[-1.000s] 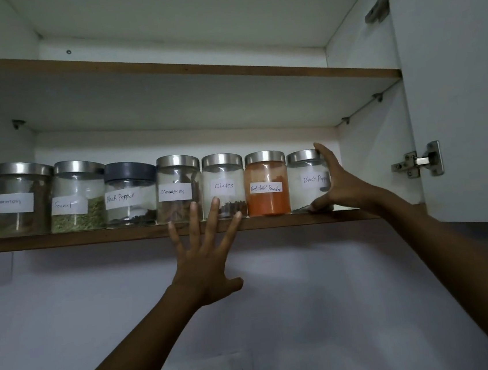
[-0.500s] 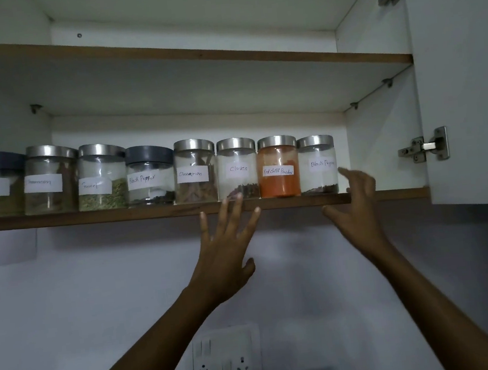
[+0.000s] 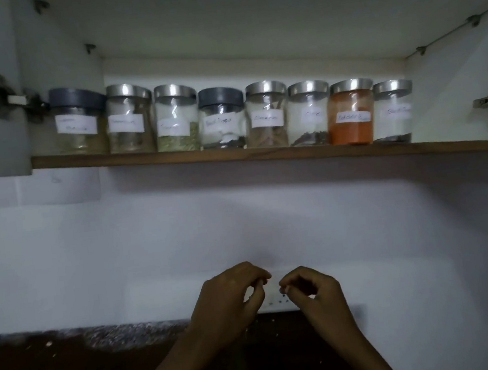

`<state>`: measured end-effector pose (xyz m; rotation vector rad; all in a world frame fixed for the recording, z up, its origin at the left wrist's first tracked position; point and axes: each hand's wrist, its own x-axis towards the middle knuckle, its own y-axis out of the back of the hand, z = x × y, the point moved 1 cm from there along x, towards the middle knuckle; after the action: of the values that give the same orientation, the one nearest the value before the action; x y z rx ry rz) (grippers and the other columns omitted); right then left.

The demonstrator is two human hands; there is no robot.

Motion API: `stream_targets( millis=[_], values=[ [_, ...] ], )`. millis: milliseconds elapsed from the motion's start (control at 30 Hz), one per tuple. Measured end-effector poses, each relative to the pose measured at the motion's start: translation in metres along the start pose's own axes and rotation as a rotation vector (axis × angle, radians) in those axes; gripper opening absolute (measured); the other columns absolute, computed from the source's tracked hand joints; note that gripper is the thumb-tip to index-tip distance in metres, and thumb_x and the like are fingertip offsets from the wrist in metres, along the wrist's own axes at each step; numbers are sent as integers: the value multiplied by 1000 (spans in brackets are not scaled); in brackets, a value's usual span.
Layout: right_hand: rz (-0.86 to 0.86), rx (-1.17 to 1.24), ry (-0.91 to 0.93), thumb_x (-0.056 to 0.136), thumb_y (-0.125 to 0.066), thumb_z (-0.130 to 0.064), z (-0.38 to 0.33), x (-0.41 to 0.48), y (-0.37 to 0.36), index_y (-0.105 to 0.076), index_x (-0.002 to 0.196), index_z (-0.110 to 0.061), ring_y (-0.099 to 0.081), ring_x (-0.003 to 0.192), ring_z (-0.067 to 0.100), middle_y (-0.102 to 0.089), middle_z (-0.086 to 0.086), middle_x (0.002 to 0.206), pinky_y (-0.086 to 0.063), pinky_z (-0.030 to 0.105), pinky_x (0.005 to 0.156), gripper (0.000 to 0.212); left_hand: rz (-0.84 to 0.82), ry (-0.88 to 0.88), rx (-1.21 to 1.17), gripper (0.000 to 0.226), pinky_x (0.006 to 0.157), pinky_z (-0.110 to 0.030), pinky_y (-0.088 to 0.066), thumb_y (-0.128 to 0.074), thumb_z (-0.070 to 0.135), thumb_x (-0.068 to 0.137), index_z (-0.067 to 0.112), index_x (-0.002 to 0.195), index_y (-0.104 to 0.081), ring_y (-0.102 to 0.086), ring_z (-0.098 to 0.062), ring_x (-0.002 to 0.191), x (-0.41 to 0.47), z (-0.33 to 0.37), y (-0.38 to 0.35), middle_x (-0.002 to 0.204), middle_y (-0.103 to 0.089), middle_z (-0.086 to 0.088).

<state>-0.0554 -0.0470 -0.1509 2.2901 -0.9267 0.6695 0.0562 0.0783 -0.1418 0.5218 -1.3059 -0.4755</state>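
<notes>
L hand (image 3: 229,299) & R hand (image 3: 314,295), both curled closed w/ nothing visibly held, sit side by side low by the wall socket (image 3: 274,301); jars (image 3: 265,116) stand upright on shelf (image 3: 143,158) well above, neither hand nearer.

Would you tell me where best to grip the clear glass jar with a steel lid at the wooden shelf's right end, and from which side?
Probably grip the clear glass jar round its body from the right, thumb in front, fingers behind: the orange-powder jar crowds its left; its right stands free.
</notes>
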Motion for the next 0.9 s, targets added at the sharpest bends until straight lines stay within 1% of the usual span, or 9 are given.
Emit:
stream_targets(
  millis=[200,367,533,600,667,700,767,833,900],
  values=[
    [-259,11,-57,80,-61,2,8,-23,-91,-68,75,-19,-64,79,2,-69,-7,79,-46,11,74,23,-56,143,6,34,67,-19,-51,-38,37,82,27,94,-68,-63,-2,78,-74,-61,21,92,-69,13],
    [-436,20,-191,80,-63,-1,37,-55,-167,-70,82,-4,-63,75,11,-71,9,83,-49,24,73,7,-143,311,-52,35,71,-20,-47,-39,36,82,23,96,-69,-62,-7,85,-152,-102,13,96,-69,8],
    [-566,4,-386,82,-63,-13,64,-89,-226,-69,78,-11,-60,69,6,-66,-1,75,-46,20,66,8,-237,484,-125,20,73,-18,-43,-52,19,92,19,104,-67,-60,-9,88,-225,-141,-6,102,-66,4],
    [-649,-44,-470,84,-62,-19,76,-101,-247,-68,86,-16,-62,78,8,-67,-2,84,-48,20,71,7,-310,553,-115,19,73,-16,-39,-51,21,93,20,107,-65,-59,-7,91,-248,-157,-14,104,-63,6],
    [-716,-67,-498,84,-60,-9,88,-111,-266,-67,97,-12,-61,91,11,-67,2,100,-46,13,77,15,-323,622,-33,22,80,-20,-41,-53,21,92,21,111,-63,-58,-13,103,-269,-177,-20,111,-61,4],
    [-743,-66,-506,84,-60,-4,92,-116,-275,-66,100,-8,-60,93,11,-67,6,103,-45,11,79,18,-311,682,60,30,91,-27,-41,-55,19,89,22,119,-59,-52,-18,116,-279,-189,-24,122,-57,0],
    [-798,-73,-529,83,-60,-2,99,-128,-291,-65,100,-11,-60,95,11,-66,4,103,-47,18,84,20,-297,918,228,58,111,-45,-25,-62,22,85,25,139,-39,-24,-27,139,-298,-212,-27,149,-30,-5],
    [-855,-63,-559,85,-59,-6,103,-139,-302,-62,98,-19,-59,96,8,-63,-4,100,-48,20,82,19,-289,1210,215,82,112,-54,-14,-69,30,80,29,146,-21,-6,-35,143,-312,-233,-31,156,-5,-8],
    [-898,-58,-582,87,-57,-8,105,-148,-310,-61,101,-21,-57,93,3,-60,-8,100,-43,13,75,20,-325,1399,121,97,111,-58,-14,-75,35,74,31,147,-12,-4,-39,142,-327,-250,-38,156,5,-10]
  ],
)
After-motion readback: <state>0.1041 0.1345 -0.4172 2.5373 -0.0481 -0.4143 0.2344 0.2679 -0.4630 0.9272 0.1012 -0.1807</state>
